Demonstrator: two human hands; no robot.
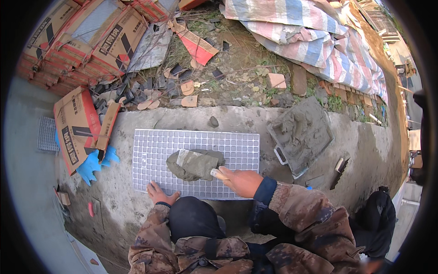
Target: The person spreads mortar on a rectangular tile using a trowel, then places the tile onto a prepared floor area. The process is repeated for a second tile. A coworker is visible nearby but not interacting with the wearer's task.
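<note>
My right hand is closed on the pale handle of a trowel, whose flat, cement-smeared blade presses on a mound of wet grey mortar. The mortar lies in the middle of a rectangular tile with a raised square grid on its upturned face, flat on the concrete ground. My left hand lies at the tile's lower-left edge with its fingers spread, touching it.
A tray of mortar and a tool lie at the right. Torn cardboard lies left, stacked boxes upper left, a striped tarp and rubble behind. A dark bundle sits lower right.
</note>
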